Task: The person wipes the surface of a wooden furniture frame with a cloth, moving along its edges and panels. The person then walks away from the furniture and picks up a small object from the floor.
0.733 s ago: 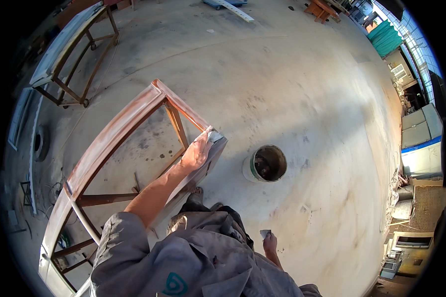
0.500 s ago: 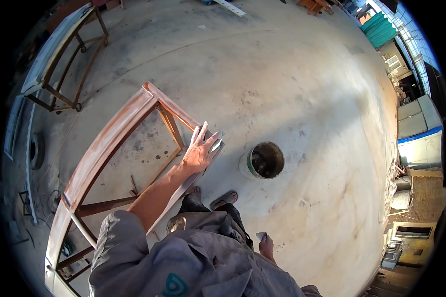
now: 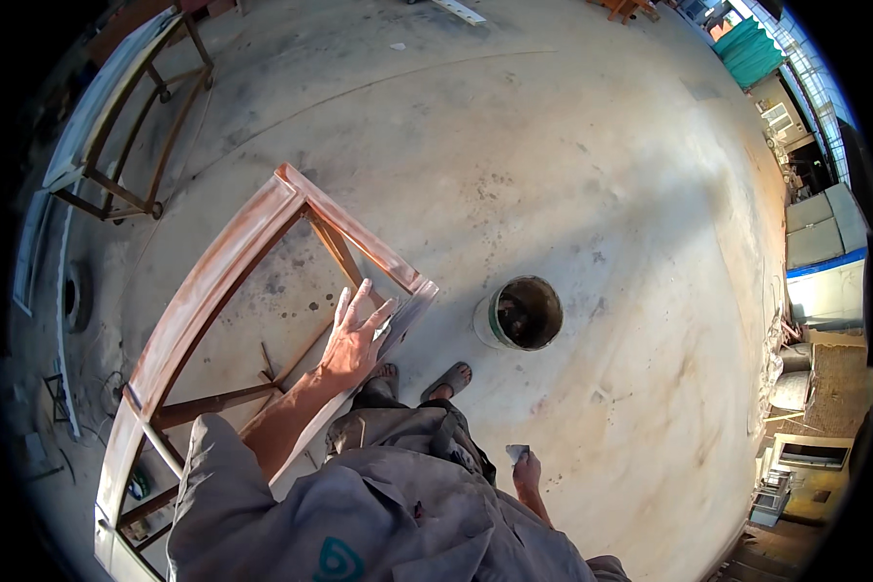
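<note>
My left hand (image 3: 352, 347) lies on the near rail of a large frame (image 3: 225, 236), with its fingers stretched and spread. The frame's outer faces are smeared white over reddish brown, and bare wooden bars cross its inside. A pale patch shows by the fingers; whether it is a loose sheet under the hand I cannot tell. Low at my right side, my right hand (image 3: 527, 471) is closed on a small flat grey piece (image 3: 517, 452), its kind unclear. It stays apart from the frame.
A pale bucket (image 3: 493, 325) with a dark inside stands on the stained concrete floor (image 3: 630, 320), right of the frame's corner. At the far left is a wheeled stand (image 3: 116, 184) with a long panel on top. A tyre (image 3: 76, 296) lies below it. Clutter lines the right wall.
My left hand has slid back along the near rail, away from the frame's right corner, which now shows. My right hand still holds the grey piece low at my side.
</note>
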Available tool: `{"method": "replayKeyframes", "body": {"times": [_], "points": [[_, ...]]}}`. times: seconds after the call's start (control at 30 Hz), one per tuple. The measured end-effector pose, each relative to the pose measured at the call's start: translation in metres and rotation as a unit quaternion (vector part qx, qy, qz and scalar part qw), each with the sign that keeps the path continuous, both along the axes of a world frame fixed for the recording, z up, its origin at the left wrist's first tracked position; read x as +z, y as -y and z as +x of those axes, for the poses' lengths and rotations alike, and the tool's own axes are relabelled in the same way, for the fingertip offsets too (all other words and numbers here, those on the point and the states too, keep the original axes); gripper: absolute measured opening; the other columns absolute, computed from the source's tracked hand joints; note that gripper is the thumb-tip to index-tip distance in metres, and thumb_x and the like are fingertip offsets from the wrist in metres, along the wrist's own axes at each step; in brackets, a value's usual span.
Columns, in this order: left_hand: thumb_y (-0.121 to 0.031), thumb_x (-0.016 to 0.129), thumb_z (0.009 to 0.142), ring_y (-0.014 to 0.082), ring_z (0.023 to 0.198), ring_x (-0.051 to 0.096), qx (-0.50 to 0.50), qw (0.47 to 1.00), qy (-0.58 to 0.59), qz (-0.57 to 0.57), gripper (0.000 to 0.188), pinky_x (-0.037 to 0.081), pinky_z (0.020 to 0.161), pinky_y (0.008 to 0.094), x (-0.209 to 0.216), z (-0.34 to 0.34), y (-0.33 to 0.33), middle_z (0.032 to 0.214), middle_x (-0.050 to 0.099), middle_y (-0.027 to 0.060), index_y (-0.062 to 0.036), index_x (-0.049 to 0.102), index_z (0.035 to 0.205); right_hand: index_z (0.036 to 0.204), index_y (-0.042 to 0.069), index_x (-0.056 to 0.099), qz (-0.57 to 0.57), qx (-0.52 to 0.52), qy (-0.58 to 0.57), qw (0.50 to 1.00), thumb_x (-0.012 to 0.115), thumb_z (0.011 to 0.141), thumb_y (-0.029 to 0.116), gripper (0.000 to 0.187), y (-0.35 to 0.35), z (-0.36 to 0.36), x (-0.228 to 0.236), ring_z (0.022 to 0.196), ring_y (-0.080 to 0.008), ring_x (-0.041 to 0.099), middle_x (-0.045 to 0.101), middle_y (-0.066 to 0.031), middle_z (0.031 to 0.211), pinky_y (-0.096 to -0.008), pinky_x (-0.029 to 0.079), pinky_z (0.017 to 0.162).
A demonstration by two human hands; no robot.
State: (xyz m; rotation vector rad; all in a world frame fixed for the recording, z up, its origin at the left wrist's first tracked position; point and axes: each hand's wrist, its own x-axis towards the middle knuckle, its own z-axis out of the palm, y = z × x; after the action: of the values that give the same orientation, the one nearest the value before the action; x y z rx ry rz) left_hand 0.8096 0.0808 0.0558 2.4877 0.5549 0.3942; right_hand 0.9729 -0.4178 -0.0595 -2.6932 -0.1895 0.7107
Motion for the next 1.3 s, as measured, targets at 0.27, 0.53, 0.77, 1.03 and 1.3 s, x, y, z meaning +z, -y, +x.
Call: {"method": "replayKeyframes", "body": {"times": [0.27, 0.53, 0.77, 1.03, 1.3], "points": [[-0.009, 0.068, 0.091, 0.0375, 0.158, 0.021, -0.112, 0.99, -0.052, 0.075, 0.068, 0.016, 0.129, 0.0604, 0.013, 0.048, -0.065, 0.15, 0.052, 0.0261, -0.0082, 0.045, 0.155, 0.105, -0.004, 0.069, -0.02, 0.018, -0.024, 0.999, 0.044, 0.101, 0.023, 0.037, 0.006, -0.003, 0.001, 0.099, -0.0509, 0.067, 0.072, -0.0312, 0.1, -0.058, 0.052, 0.086], [-0.01, 0.069, 0.088, 0.0417, 0.155, 0.025, -0.021, 0.998, -0.02, 0.053, 0.069, 0.02, 0.128, 0.0604, -0.005, 0.056, -0.034, 0.155, 0.047, 0.0232, -0.0118, 0.049, 0.154, 0.101, -0.008, 0.068, -0.014, 0.01, -0.002, 1.0, 0.045, 0.1, 0.025, 0.04, 0.033, -0.017, -0.014, 0.087, -0.046, 0.07, 0.072, -0.03, 0.093, -0.0533, 0.053, 0.076], [-0.016, 0.069, 0.092, 0.0414, 0.152, 0.029, 0.013, 0.999, 0.015, 0.03, 0.061, 0.026, 0.127, 0.0568, 0.006, 0.047, -0.04, 0.151, 0.053, 0.0191, -0.0168, 0.055, 0.151, 0.108, -0.007, 0.069, -0.039, 0.027, -0.055, 0.997, 0.045, 0.101, 0.024, 0.04, 0.031, -0.025, -0.011, 0.096, -0.0499, 0.068, 0.071, -0.0328, 0.1, -0.0562, 0.053, 0.084], [-0.019, 0.059, 0.101, 0.0417, 0.115, 0.057, 0.03, 0.992, 0.03, -0.119, 0.06, 0.039, 0.108, 0.0459, -0.005, 0.026, -0.075, 0.129, 0.069, 0.0207, -0.0114, 0.043, 0.158, 0.103, -0.009, 0.069, -0.02, 0.033, -0.008, 0.999, 0.045, 0.101, 0.026, 0.042, 0.038, 0.0, -0.02, 0.084, -0.0456, 0.072, 0.072, -0.03, 0.091, -0.0536, 0.056, 0.075], [-0.01, 0.06, 0.099, 0.0397, 0.13, 0.057, 0.035, 0.981, 0.051, -0.185, 0.065, 0.05, 0.11, 0.0445, -0.013, 0.026, -0.1, 0.155, 0.051, 0.0164, -0.0118, 0.039, 0.16, 0.105, -0.007, 0.068, -0.052, 0.021, -0.049, 0.997, 0.044, 0.1, 0.026, 0.041, 0.031, 0.0, 0.003, 0.101, -0.0531, 0.066, 0.071, -0.0338, 0.102, -0.0587, 0.051, 0.088]]}}
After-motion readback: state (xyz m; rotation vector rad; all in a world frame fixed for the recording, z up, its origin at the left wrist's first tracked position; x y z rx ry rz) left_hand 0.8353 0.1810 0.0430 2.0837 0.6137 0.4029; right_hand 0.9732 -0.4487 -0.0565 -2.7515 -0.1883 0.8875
